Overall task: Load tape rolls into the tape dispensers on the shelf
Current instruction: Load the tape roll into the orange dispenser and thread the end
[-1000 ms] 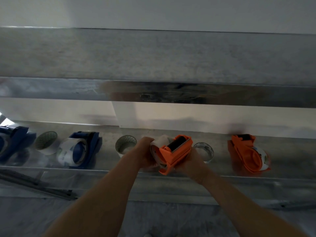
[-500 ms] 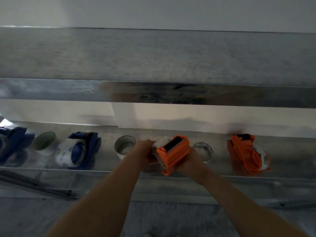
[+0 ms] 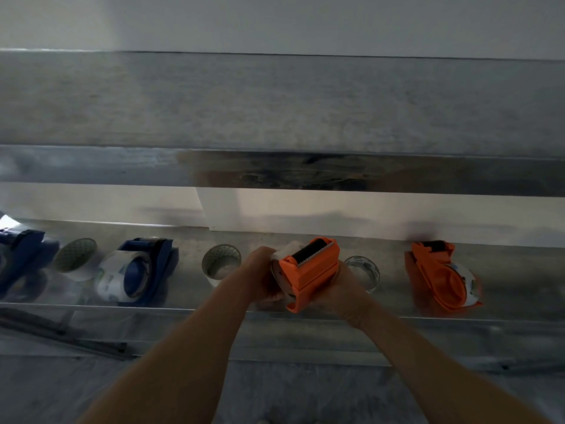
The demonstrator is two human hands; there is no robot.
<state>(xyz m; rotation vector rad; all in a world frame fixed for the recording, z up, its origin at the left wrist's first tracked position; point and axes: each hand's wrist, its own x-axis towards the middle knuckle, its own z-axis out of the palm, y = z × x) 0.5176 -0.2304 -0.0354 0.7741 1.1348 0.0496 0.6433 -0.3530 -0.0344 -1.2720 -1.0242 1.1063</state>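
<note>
Head view, orange dispenser [image 3: 312,272] tipped upright since

Dim room: metal shelf [image 3: 504,270] under a grey ledge [image 3: 275,99], white wall [image 3: 275,22] above.

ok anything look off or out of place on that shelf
Nothing stands out. The dispensers and loose tape rolls sit in a row on the shelf, none spilled or visibly damaged. Both hands, left hand and right hand, hold the orange dispenser tilted, which fits loading it.
</note>
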